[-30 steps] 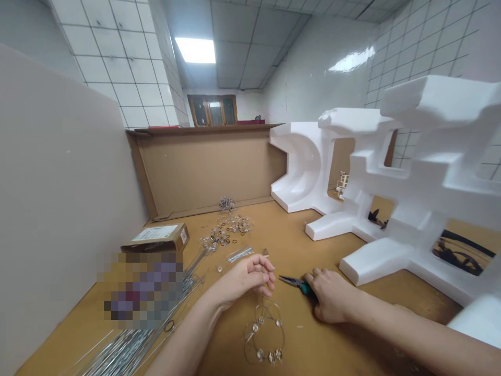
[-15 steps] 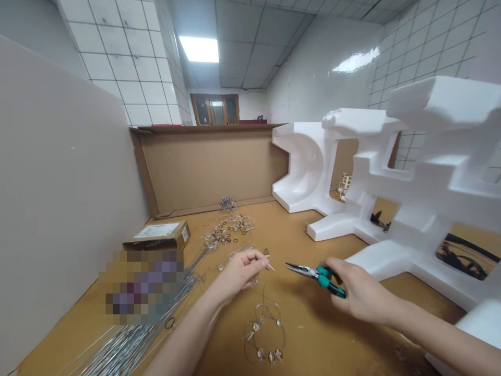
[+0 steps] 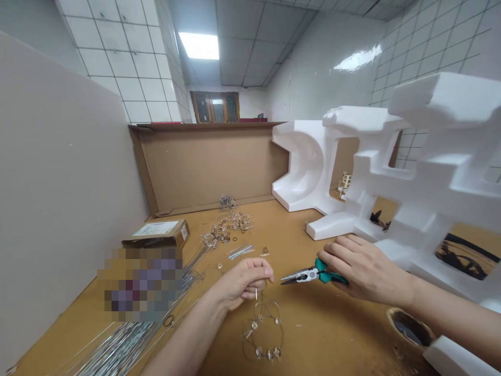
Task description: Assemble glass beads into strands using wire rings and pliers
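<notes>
My left hand is pinched closed, and a short thin pale stick-like piece pokes out below its fingers. Whatever else lies inside that pinch is hidden. My right hand is wrapped round the green-and-black handles of needle-nose pliers. Their tips point left toward my left fingertips, a small gap apart, and the jaws look nearly closed. Just below my left hand, a loop of thin wire with several clear beads lies on the brown table surface.
Long metal wires lie at front left, near a small cardboard box. Beaded wire pieces and small rings are heaped behind, by thin sticks. White foam packaging stands at right; a round brown-rimmed hole or roll shows at front right.
My left hand has come slightly lower and nearer; the pale piece now points down instead of right. My right hand has turned and shifted, uncovering the round brown-rimmed thing.
</notes>
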Available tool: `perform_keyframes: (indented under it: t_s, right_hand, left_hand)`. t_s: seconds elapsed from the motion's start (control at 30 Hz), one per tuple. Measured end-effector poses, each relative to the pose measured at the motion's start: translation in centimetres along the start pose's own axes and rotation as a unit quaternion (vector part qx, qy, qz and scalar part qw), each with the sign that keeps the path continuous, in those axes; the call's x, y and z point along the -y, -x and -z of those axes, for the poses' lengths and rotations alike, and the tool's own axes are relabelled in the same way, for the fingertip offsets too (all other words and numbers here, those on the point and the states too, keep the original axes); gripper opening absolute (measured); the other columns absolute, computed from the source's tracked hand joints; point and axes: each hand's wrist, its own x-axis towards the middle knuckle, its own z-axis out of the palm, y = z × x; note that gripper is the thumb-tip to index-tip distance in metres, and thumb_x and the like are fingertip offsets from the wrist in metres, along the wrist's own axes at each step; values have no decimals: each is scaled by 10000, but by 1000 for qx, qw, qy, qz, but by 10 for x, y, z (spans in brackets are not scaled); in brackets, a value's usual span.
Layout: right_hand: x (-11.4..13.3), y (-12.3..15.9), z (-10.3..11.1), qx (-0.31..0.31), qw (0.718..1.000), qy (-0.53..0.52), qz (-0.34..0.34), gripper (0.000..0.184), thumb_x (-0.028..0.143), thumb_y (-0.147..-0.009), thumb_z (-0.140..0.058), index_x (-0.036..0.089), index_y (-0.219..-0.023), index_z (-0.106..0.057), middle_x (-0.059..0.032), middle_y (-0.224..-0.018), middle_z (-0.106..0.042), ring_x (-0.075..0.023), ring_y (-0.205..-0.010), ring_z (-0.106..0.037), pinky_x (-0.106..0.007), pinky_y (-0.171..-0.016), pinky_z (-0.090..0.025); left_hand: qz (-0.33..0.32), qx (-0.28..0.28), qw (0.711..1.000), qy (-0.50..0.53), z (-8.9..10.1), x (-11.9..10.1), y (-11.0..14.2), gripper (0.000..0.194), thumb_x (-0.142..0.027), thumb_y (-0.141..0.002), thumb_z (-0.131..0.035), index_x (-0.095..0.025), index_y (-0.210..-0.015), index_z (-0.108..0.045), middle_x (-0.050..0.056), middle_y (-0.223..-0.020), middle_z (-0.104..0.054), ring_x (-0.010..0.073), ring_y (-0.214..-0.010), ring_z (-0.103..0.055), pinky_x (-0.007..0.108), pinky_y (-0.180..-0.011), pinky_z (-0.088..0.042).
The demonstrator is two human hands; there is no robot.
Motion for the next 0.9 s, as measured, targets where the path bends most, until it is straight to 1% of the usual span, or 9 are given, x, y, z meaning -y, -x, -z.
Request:
perform_keyframes:
  t_s: [0.1,0.17,0.33,0.5,0.7,0.8,0.9]
  right_hand:
    - [0,-3,1,11,1000,8,19,206,203,-814,-391,177,-951,-542,-64,-779,-564,-177,-691,-463,-318,-630,-320]
    - [0,-4,1,7,1000,9,25,212,208,-821,-378,181,-951,-544,-64,-770,-568,-177,-687,-468,-319,-631,-322]
    - [0,-6,2,-10,1000,4,24,205,225,-826,-378,181,-932,-547,-60,-756,-566,-172,-680,-472,-313,-622,-320]
    - [0,-7,3,-3,999,9,31,191,198,-817,-396,177,-943,-539,-59,-772,-571,-174,-679,-475,-316,-618,-316]
    - [0,-7,3,-9,999,-4,34,208,169,-832,-356,189,-936,-536,-50,-760,-571,-163,-670,-480,-308,-620,-310]
    - [-1,-6,2,-1,999,9,41,223,167,-837,-339,195,-947,-531,-51,-767,-576,-161,-659,-469,-310,-610,-306]
    - [-1,-7,4,22,998,8,50,240,164,-833,-330,195,-974,-521,-58,-779,-577,-167,-671,-462,-315,-622,-311]
  left_hand:
    - [8,9,1000,8,-1,0,0,185,-283,-711,-594,-135,-633,-516,-123,-376,-203,19,-359,-69,156,-335,-41]
    - [14,10,1000,9,-2,1,0,188,-284,-703,-598,-134,-627,-517,-124,-375,-197,17,-358,-66,155,-336,-43]
    - [21,14,1000,14,-1,2,-1,188,-286,-696,-602,-133,-625,-518,-126,-370,-198,16,-356,-62,153,-337,-45]
    - [23,29,999,19,-1,2,-1,171,-270,-712,-586,-133,-635,-520,-124,-370,-200,17,-352,-64,153,-332,-41]
    - [31,19,999,13,-2,3,-1,176,-286,-699,-595,-137,-638,-522,-124,-374,-195,20,-354,-70,153,-331,-41]
    - [37,26,999,15,0,5,-2,169,-283,-703,-586,-140,-640,-522,-123,-373,-198,24,-354,-65,160,-333,-36]
    - [36,31,999,6,1,6,-3,161,-277,-711,-575,-141,-640,-522,-123,-372,-202,28,-356,-61,170,-338,-32]
